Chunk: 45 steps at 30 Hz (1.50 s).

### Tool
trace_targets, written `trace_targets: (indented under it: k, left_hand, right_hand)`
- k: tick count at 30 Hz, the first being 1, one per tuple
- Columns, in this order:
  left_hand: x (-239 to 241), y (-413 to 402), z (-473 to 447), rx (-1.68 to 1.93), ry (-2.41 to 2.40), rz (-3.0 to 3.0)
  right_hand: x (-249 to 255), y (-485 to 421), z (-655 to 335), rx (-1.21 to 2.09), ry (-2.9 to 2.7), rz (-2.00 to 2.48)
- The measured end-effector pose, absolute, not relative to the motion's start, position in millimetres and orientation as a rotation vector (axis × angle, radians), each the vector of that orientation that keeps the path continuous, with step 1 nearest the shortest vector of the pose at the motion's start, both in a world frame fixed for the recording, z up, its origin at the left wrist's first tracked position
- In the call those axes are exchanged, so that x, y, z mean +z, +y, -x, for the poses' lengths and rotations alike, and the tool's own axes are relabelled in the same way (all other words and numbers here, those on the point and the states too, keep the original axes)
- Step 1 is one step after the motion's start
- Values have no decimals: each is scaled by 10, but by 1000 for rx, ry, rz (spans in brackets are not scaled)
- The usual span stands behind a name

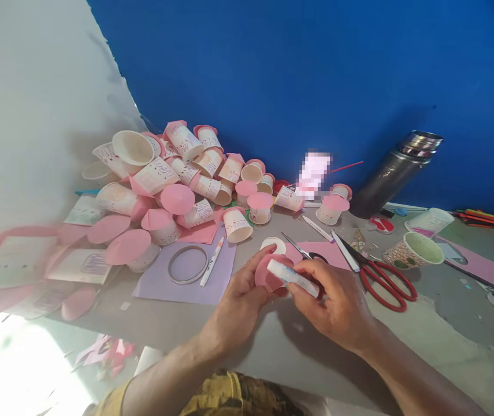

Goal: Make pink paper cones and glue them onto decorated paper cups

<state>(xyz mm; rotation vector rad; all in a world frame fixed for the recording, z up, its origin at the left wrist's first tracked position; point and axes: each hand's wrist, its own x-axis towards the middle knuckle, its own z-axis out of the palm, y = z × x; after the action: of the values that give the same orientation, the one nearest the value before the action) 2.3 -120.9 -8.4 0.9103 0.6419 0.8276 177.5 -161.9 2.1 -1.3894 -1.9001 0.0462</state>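
My left hand (pixel 241 294) is closed around a pink paper circle (pixel 266 276), holding it up just above the table. My right hand (pixel 335 300) grips a white glue stick (pixel 292 277), its tip resting on the upper edge of the pink circle. Both hands sit at the middle of the table, close to the front edge. Just beyond them lie a small white cup (pixel 273 244) and small scissors (pixel 304 251) on a pink sheet (pixel 325 249).
A heap of paper cups with pink lids (pixel 186 173) fills the back left. A metal ring (pixel 188 264) and a marker (pixel 212 261) lie on a lilac sheet (pixel 160 283). Red-handled scissors (pixel 381 277), a patterned cup (pixel 413 251) and a steel flask (pixel 396 173) stand to the right.
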Motion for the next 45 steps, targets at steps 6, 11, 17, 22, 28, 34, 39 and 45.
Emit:
trace_targets:
  k: [6,11,17,22,28,34,39,45]
  left_hand:
    - [-52,-1305,-42,844,750,-1311]
    - [-78,-1410,-22,939,883,-1513]
    - [-137,-1426,-31,1065,904,-1716]
    - [-99,-1377,-68,1138,976,-1777]
    - [-187,-1402,-88,1173,993,-1677]
    - [-291,-1414,-118,1225,955,-1602]
    - [-123,-1374,-91,1053,1047,-1540]
    - [-114,-1335,50,871,1067,-1499]
  right_hand:
    - [2,-1587,-1790,-107,-1892,1380]
    - [22,-1612,-1768,-244,-1896,1297]
    - [34,-1650,-1758,-411,-1911,1215]
    - [64,-1675,-1732,-418,-1863,1249]
    - [44,-1716,-1700,-364,-1775,1412]
    - [79,-1701,-1707,-186,-1663,1452]
    - [139,-1615,-1832,590,-1347,1462]
    - [93,-1444,-2027,1230,-923,1133]
